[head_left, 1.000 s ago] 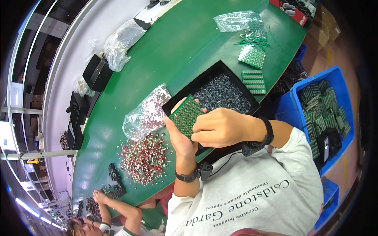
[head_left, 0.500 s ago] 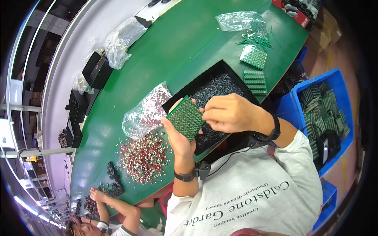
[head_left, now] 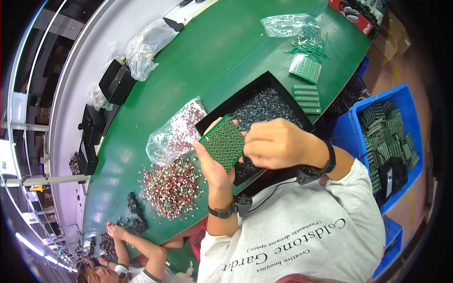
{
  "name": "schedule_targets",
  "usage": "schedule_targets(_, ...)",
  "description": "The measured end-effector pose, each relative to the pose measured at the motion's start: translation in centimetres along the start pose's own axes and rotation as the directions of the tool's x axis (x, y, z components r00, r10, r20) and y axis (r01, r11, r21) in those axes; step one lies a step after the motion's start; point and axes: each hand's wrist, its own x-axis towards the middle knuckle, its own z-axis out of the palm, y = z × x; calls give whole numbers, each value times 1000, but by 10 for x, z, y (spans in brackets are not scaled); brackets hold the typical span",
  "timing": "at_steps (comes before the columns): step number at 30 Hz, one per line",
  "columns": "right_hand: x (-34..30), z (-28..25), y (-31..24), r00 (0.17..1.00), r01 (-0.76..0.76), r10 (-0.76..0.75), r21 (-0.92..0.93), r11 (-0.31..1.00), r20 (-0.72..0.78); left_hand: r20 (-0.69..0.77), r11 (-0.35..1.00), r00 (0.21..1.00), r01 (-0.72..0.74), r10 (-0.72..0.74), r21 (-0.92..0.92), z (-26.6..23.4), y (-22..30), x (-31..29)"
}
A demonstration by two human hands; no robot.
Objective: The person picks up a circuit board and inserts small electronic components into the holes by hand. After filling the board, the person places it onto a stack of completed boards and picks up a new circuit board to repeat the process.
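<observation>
A green circuit board panel (head_left: 222, 142) with rows of small parts rests tilted in my left hand (head_left: 214, 170), whose thumb and fingers grip its edges. My right hand (head_left: 273, 144) is closed with fingers curled, just by the right edge of the panel. What its fingertips hold, if anything, is hidden. Beneath both hands stands a black tray (head_left: 255, 88) filled with small dark pieces (head_left: 270, 106).
Left of the tray lie a clear bag of small pale parts (head_left: 181, 127) and a red-and-white component pile (head_left: 172, 188). Circuit panels (head_left: 306, 99) lie to the far right, near a blue bin (head_left: 409, 141) of boards. A co-worker's hands (head_left: 115, 231) are at the lower left.
My right hand has turned slightly, its fingers curling further in beside the panel. The panel stays in my left hand in nearly the same place.
</observation>
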Motion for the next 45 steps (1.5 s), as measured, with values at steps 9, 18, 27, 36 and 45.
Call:
schedule_targets(9,-7,25,-8,991,52,-54,24,998,121,10,996,1000,-18,19,-89,8,-4,-2)
schedule_targets(18,-9,8,4,996,-89,89,-2,996,-2,96,993,995,-21,32,-113,-12,5,-3)
schedule_targets(27,-12,26,-2,994,82,-74,-97,992,82,30,999,999,-28,30,-44,0,-1,-3)
schedule_targets(36,-11,8,8,999,-42,41,-39,998,-8,27,1000,1000,-7,7,0,-11,8,-4)
schedule_targets(45,-19,24,4,998,52,-50,-64,997,39,74,991,996,-43,53,-131,-9,2,-4)
